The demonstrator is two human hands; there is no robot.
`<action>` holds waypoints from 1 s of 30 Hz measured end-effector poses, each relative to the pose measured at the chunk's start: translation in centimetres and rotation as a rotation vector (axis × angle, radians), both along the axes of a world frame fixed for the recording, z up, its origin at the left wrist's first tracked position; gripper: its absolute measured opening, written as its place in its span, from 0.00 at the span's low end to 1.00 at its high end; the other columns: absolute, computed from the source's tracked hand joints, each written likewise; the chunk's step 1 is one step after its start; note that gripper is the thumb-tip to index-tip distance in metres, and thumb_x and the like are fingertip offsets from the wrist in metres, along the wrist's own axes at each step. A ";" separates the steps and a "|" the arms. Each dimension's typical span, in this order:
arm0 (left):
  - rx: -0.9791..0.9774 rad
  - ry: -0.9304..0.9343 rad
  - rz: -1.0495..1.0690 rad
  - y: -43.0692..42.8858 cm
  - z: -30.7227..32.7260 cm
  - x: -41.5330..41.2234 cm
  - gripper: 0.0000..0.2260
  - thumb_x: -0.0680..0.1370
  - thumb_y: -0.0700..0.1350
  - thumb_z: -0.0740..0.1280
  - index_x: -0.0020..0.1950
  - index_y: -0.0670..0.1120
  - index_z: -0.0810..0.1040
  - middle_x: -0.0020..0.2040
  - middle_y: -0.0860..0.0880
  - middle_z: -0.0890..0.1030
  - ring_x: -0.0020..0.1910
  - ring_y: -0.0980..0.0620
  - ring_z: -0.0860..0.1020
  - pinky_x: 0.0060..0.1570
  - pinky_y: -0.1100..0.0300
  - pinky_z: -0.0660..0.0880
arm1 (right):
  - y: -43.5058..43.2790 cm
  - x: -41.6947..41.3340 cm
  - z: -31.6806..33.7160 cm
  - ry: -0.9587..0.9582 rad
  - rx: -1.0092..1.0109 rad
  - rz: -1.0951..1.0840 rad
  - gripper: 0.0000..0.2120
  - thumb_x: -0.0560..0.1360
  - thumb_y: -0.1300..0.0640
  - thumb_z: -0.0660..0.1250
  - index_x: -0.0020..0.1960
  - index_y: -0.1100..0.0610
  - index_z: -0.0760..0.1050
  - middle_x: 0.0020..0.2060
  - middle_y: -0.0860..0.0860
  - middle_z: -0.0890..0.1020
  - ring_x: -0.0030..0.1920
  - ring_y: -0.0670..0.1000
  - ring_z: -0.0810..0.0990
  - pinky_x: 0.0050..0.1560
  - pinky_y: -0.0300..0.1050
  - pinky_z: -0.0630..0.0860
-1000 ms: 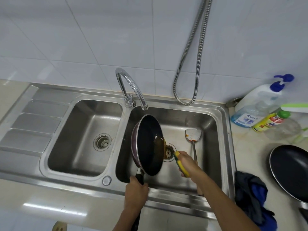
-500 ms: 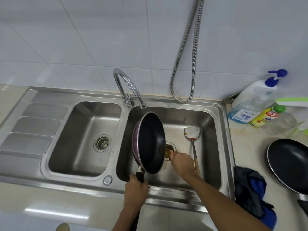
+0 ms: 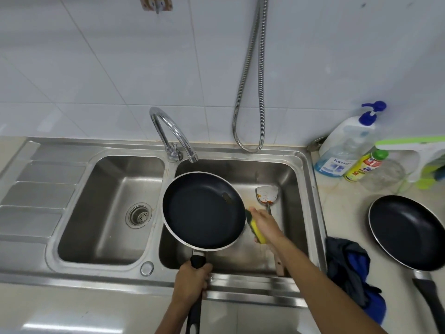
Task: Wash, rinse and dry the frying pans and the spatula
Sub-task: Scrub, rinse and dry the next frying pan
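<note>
Black pan in L hand grip over sink, sponge seemingly in R hand grip

Free room and obstructions.
Your left basin lies open; the frying pan and spatula crowd the right basin.
</note>
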State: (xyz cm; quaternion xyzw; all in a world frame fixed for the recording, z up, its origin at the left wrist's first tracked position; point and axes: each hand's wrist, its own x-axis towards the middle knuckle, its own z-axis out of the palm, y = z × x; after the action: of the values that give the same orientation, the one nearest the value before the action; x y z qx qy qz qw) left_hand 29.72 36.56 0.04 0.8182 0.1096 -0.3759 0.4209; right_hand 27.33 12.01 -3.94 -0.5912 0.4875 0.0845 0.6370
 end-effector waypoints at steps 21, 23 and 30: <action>-0.186 0.136 0.073 -4.8 -1.0 -2.9 0.11 0.77 0.34 0.66 0.37 0.42 0.70 0.24 0.49 0.66 0.20 0.53 0.64 0.20 0.63 0.64 | -18.8 -8.3 1.7 0.249 -0.908 0.157 0.24 0.79 0.48 0.65 0.71 0.56 0.66 0.66 0.63 0.71 0.63 0.68 0.72 0.61 0.63 0.72; -0.198 0.135 0.089 -5.0 -0.9 -3.1 0.11 0.77 0.34 0.66 0.37 0.43 0.69 0.25 0.50 0.65 0.21 0.54 0.64 0.20 0.63 0.64 | -19.0 -8.6 1.4 0.281 -0.917 0.195 0.24 0.79 0.49 0.65 0.72 0.57 0.65 0.67 0.64 0.70 0.64 0.68 0.71 0.62 0.63 0.72; -0.186 0.128 0.093 -4.7 -1.0 -2.9 0.11 0.77 0.33 0.65 0.36 0.42 0.70 0.24 0.49 0.66 0.20 0.53 0.64 0.20 0.63 0.64 | -18.6 -8.9 0.8 0.306 -0.971 0.250 0.26 0.80 0.49 0.64 0.74 0.57 0.63 0.68 0.64 0.68 0.64 0.69 0.70 0.62 0.64 0.71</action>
State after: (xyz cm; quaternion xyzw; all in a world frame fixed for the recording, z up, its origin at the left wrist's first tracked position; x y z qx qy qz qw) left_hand 26.78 31.91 -0.92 0.7440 0.1385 -0.4160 0.5041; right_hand 18.45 -6.59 -3.17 -0.8529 0.4838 0.0098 0.1961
